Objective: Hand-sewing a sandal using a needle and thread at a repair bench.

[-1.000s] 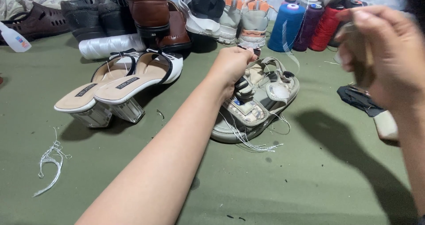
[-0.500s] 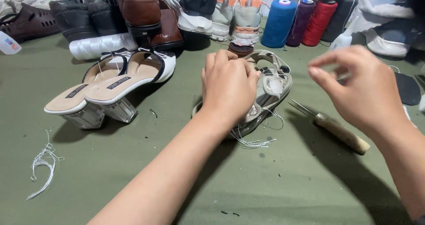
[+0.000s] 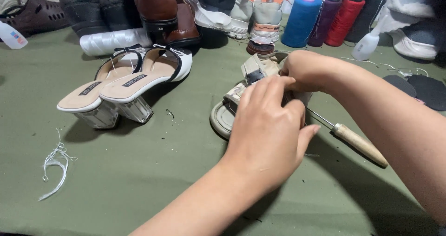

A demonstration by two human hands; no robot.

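Observation:
A beige strappy sandal [image 3: 224, 116] lies on the green cloth at the centre. My left hand [image 3: 267, 129] comes in from the bottom and presses over the sandal's middle, fingers curled on its straps. My right hand [image 3: 306, 71] reaches in from the right and grips the far end of the sandal by a strap [image 3: 253, 68]. Most of the sandal is hidden under both hands. An awl with a wooden handle [image 3: 360, 145] lies loose on the cloth just right of my left hand, its metal tip pointing toward the sandal.
A pair of white mules with clear heels [image 3: 125, 85] stands at the left. Behind are a white thread roll [image 3: 111, 40], brown shoes [image 3: 162, 8], sneakers [image 3: 237, 8] and thread cones [image 3: 302, 20]. Black insoles [image 3: 427, 89] lie far right, thread scraps [image 3: 55, 164] at the left.
My right hand has set the awl down on the cloth and moved left onto the sandal. My left hand has shifted over the sandal's middle.

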